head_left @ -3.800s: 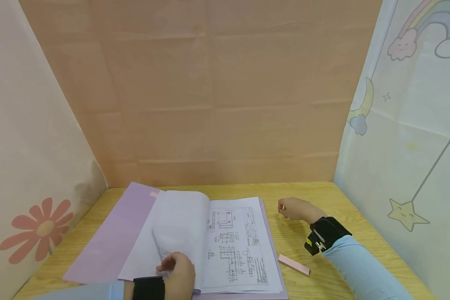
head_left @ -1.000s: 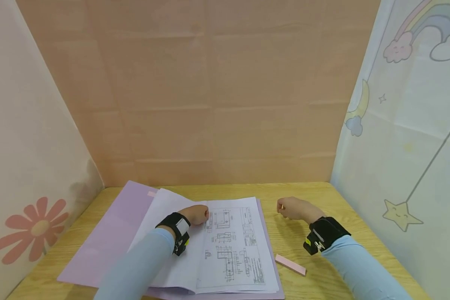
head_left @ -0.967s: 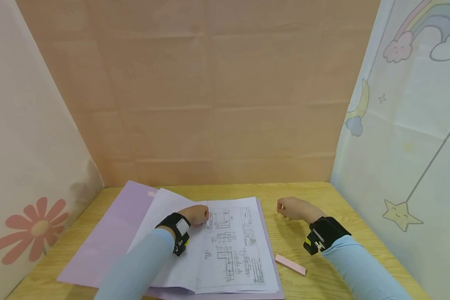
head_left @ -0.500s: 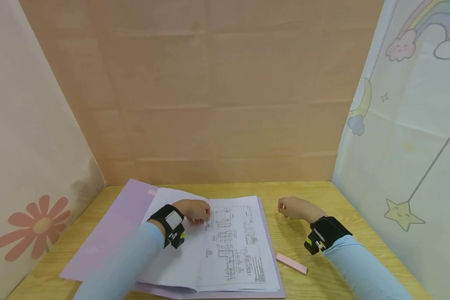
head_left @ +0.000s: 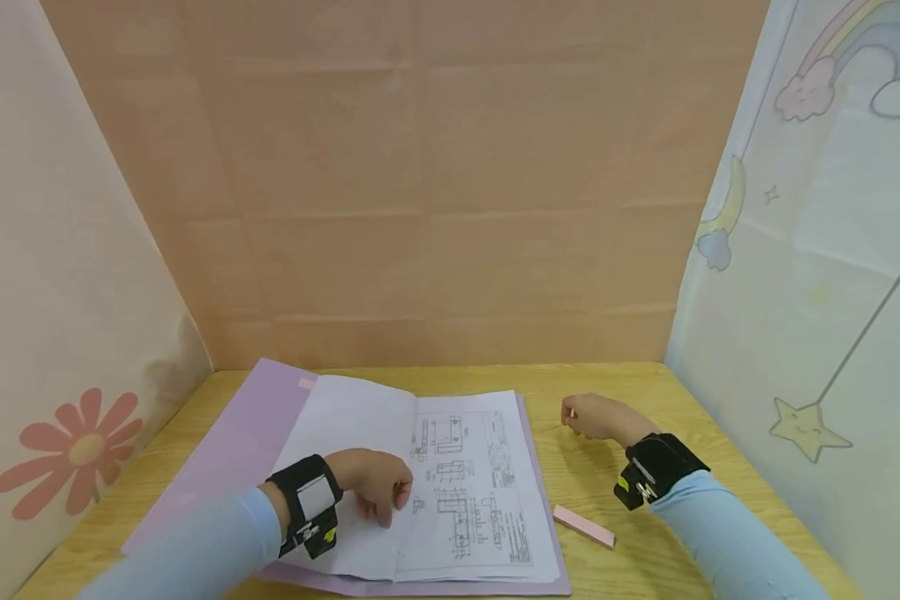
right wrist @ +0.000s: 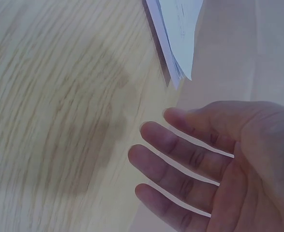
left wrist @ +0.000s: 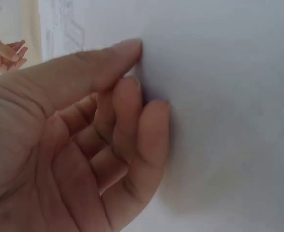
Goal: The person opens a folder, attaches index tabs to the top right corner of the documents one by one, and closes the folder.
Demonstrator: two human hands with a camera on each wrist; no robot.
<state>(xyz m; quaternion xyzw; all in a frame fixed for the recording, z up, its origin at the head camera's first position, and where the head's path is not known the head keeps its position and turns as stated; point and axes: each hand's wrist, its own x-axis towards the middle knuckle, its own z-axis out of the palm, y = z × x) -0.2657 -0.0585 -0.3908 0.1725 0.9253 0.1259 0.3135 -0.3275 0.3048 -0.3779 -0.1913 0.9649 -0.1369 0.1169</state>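
Observation:
A lilac folder [head_left: 266, 421] lies spread on the wooden table, its cover turned to the left. Inside, a blank white page [head_left: 363, 404] faces a right-hand sheet with technical drawings [head_left: 487, 467]. My left hand [head_left: 371, 482] is over the blank page, just left of the fold; in the left wrist view its loosely bent fingertips [left wrist: 154, 123] are at the paper and grip nothing. My right hand [head_left: 600, 418] hovers above the table right of the folder. Its fingers [right wrist: 166, 145] are apart and gently bent, with nothing in them.
A small pink bar [head_left: 583, 527] lies on the table [head_left: 615, 575] by the folder's lower right edge. A brown panel [head_left: 435, 208] closes off the back. Light patterned walls [head_left: 825, 333] stand at both sides.
The curled-over leaf has been laid flat to the left. My left hand, earlier at the top of the fold, has slid down along the page toward me. The right hand stays nearly still.

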